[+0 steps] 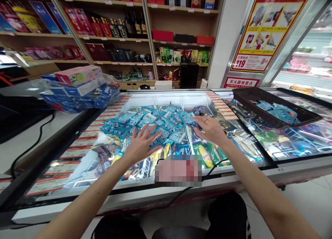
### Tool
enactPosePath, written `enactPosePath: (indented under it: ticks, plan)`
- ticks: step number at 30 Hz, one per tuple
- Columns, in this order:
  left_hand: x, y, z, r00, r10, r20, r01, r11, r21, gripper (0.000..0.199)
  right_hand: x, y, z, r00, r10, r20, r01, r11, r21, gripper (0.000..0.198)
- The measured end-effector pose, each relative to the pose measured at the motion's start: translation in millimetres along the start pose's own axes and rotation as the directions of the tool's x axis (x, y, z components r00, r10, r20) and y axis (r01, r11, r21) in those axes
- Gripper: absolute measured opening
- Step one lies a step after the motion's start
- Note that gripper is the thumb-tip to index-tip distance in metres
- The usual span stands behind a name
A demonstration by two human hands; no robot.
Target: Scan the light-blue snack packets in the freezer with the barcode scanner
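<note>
A loose pile of small light-blue packets [149, 118] lies on the glass top of a chest freezer [121, 194]. My left hand [142, 144] is over the pile's near edge, fingers spread wide, holding nothing. At the pile's right end is my right hand [212, 130], with a ring on one finger. Its fingers are bent and its thumb stands apart from them. The fingertips meet the edge of a blue packet [188, 118], but no grip on it shows. To the right, a dark brown plastic basket [243, 94] holds more blue packets [281, 112].
Plastic-wrapped blue boxes [80, 90] stand left of the pile. A blurred-out object [178, 171] sits at the freezer's front edge, with a black cable [178, 194] nearby. Frozen goods show under the glass. Shelves of boxes and bottles [103, 26] line the back.
</note>
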State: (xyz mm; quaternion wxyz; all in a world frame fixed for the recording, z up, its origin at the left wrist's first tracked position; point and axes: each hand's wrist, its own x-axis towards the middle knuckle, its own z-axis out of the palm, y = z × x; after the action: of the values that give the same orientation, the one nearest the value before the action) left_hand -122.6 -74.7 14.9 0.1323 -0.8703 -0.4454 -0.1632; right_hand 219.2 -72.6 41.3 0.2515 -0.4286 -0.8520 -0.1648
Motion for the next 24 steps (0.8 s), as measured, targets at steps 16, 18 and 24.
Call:
enactPosePath:
  ticks: [16, 18, 24]
  plan:
    - [20, -8, 29, 0.991, -0.122, -0.050, 0.122, 0.992, -0.003, 0.059, 53, -65, 95, 0.902, 0.318, 0.292, -0.321, 0.946, -0.041, 0.073]
    - [30, -3, 23, 0.986, -0.122, -0.115, 0.114, 0.990, -0.078, 0.063, 53, -64, 88, 0.943, 0.285, 0.173, -0.290, 0.957, 0.004, 0.069]
    - [57, 18, -13, 0.964, -0.208, -0.169, 0.077, 0.819, -0.569, 0.080, 54, -68, 47, 0.943, 0.327, 0.057, -0.320, 0.851, 0.416, 0.080]
